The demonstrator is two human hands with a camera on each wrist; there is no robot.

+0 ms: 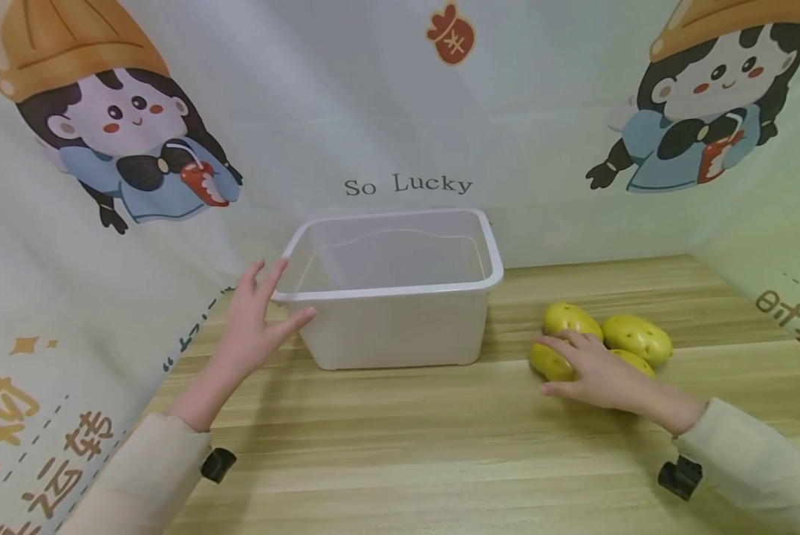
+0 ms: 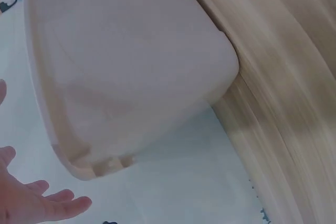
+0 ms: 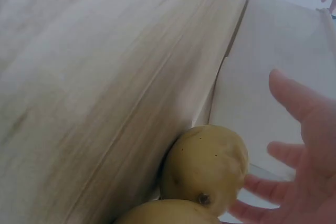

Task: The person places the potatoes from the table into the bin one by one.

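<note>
A white plastic bin (image 1: 400,327) stands at the back of the wooden table. My left hand (image 1: 249,327) is at its left front corner, fingers spread, thumb in front of the rim; the left wrist view shows the fingers (image 2: 58,209) straight and beside the bin's rim. On the right lies a cluster of several yellow potatoes (image 1: 636,339). My right hand (image 1: 596,371) hovers over the nearest of them with fingers extended and the thumb apart. In the right wrist view a potato (image 3: 205,166) sits right by the fingertips, not enclosed by them.
A printed cloth (image 1: 547,215) with cartoon figures hangs behind and along both sides of the wooden table (image 1: 400,438). Small black devices (image 1: 680,477) are worn at both wrists. The bin stands close to the back cloth, left of the potatoes.
</note>
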